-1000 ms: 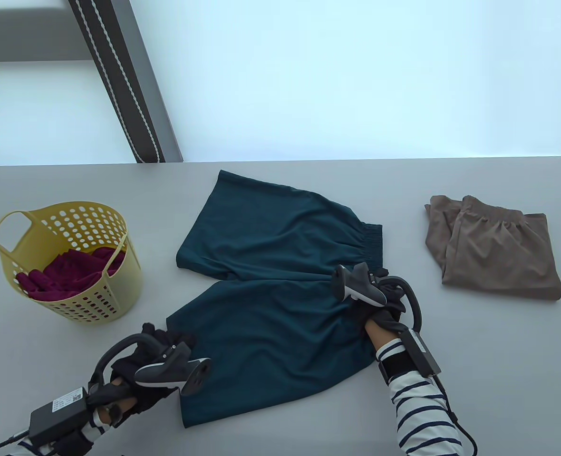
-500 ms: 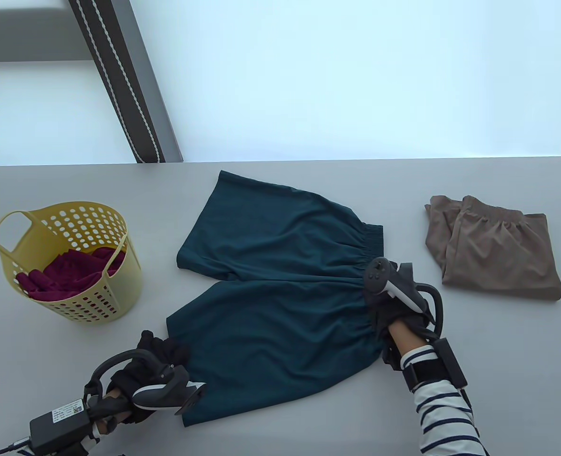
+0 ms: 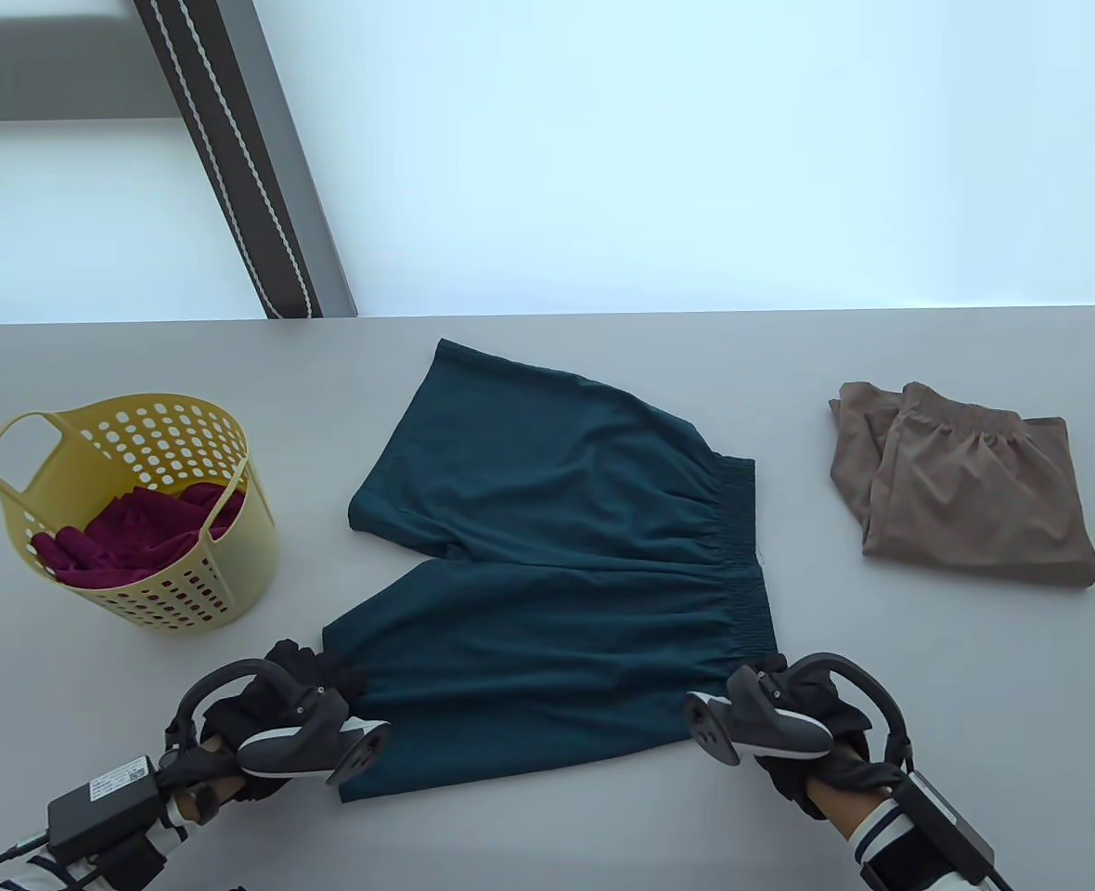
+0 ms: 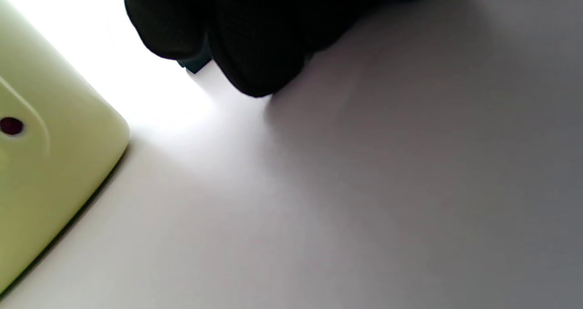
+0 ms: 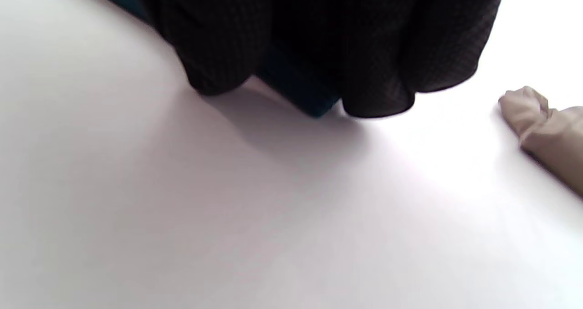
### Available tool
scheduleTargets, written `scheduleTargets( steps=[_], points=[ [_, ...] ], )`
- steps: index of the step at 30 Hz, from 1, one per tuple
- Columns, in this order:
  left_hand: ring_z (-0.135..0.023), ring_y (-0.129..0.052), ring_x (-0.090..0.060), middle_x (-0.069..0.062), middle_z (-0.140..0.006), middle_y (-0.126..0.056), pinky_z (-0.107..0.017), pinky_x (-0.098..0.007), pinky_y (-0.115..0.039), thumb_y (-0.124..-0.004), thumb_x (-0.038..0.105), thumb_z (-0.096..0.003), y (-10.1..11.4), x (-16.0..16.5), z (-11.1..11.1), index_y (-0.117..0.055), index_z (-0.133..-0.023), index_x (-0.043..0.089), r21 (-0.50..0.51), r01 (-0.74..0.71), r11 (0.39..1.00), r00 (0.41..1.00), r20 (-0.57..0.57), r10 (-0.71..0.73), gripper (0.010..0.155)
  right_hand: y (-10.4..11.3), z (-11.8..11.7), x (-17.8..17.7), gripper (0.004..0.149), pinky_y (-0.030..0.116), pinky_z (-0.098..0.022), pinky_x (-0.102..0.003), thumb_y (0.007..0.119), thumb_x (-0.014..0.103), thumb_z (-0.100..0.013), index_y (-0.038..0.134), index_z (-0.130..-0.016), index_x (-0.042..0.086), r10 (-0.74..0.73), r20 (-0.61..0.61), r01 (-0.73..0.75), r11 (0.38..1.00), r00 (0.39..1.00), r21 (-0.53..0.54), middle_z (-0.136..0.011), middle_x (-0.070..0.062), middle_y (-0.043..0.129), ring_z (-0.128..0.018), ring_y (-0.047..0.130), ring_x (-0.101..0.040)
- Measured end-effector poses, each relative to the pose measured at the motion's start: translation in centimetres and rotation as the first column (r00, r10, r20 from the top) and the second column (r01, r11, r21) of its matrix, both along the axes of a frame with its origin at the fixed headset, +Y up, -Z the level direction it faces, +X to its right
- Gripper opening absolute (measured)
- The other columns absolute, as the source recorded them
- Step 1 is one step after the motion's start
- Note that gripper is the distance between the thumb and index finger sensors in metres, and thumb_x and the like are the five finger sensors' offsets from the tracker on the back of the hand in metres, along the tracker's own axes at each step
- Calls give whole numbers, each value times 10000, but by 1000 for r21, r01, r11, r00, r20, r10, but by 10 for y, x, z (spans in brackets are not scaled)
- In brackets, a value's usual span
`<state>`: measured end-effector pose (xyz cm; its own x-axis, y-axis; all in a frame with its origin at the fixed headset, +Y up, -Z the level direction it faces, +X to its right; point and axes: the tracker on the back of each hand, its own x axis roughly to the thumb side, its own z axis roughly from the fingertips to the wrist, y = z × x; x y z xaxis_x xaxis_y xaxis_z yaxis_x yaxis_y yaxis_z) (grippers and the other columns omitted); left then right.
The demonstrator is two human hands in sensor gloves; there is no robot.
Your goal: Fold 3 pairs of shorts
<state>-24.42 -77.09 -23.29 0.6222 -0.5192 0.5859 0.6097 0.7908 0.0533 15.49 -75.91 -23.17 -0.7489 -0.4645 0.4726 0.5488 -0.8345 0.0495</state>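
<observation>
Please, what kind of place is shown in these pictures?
Probably a staged laundry-folding station: a plain grey table holding a yellow laundry basket of maroon clothes, teal shorts spread flat, and folded tan shorts. Home or lab is unclear.

Cool daylight floods from the far side of the table (image 3: pixel 882 650), washing the background into a pale blue-white glow with no detail. The table view is sharp and evenly lit, shadows soft — a faint one sits under the yellow basket (image 3: pixel 135 510). Both wrist views are soft-focused: gloved fingers (image 4: pixel 255 49) read as near-featureless black against blown-out white patches, and broad grey shadows spread across the tabletop — glare strongest beside the basket wall (image 4: pixel 54 163).
</observation>
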Motion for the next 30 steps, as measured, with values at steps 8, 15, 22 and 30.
scheduleTargets(
  steps=[8, 15, 22, 30],
  points=[
    [-509, -1010, -104, 83, -661, -919, -623, -450, -851, -658, 460, -441, 9, 2, -19, -693, -817, 260, 84, -18, 996, 1000, 11, 18, 427, 19, -30, 13, 403, 813, -502, -442, 835, 288, -383, 804, -772, 190, -256, 96, 240, 959, 962, 150, -681, -93, 932, -533, 1061, -197],
    [-478, -1028, -96, 93, -631, -947, -607, -443, -865, -678, 477, -430, 75, 0, -20, -733, -799, 271, 185, -120, 975, 991, -27, 127, 426, 69, -27, 33, 404, 805, -519, -452, 824, 303, -370, 802, -769, 245, -327, 68, 300, 917, 942, 262, -687, -37, 947, -554, 1057, -189],
    [-434, -1042, -97, 101, -572, -983, -621, -447, -852, -717, 534, -421, 151, -2, 8, -799, -752, 290, -283, -289, 914, 951, 27, 309, 420, 136, -24, 71, 419, 742, -553, -522, 817, 287, -381, 805, -797, 240, -500, 269, 537, 839, 823, -82, -693, -34, 957, -638, 1001, -279],
    [-498, -1028, -102, 82, -657, -950, -629, -466, -832, -676, 485, -467, 177, 27, -57, -739, -827, 269, -21, -204, 979, 973, -111, 201, 424, 124, -77, 77, 438, 714, -563, -544, 805, 260, -401, 777, -833, 196, -526, 392, 519, 844, 755, 133, -692, -73, 938, -631, 974, -313]
  ],
)
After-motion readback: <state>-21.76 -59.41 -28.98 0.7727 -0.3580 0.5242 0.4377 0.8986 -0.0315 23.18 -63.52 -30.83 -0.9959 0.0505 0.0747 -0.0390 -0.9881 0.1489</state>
